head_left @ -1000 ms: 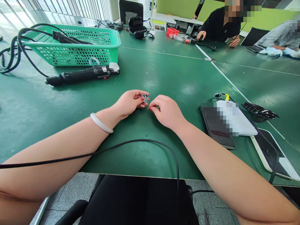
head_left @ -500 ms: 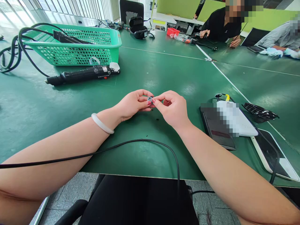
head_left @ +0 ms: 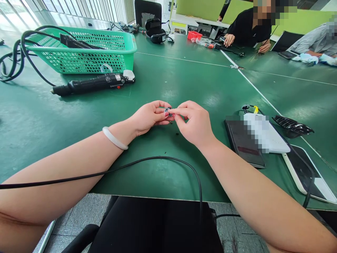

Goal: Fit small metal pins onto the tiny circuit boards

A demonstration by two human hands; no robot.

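Note:
Above the green table, my left hand (head_left: 150,116) has its thumb and fingers closed on a small silver-and-black part (head_left: 167,110). It is too small and too covered by fingertips for its kind to be told. From the right, my right hand (head_left: 194,119) meets it with the index finger laid across its edge and the thumb tip close beneath, in a pinch. A tiny dark speck (head_left: 177,134) lies on the table below the hands.
A black electric screwdriver (head_left: 92,84) lies before a green basket (head_left: 126,52) at the left. A black cable (head_left: 163,157) crosses my left forearm. Right of my hands are a dark notebook-like object (head_left: 243,147), a white-edged device (head_left: 305,172) and black plastic wrap (head_left: 292,125). Co-workers sit across.
My right index finger has straightened and moved slightly left over the part, and the thumb has dropped a little away from it. My left hand is nearly still.

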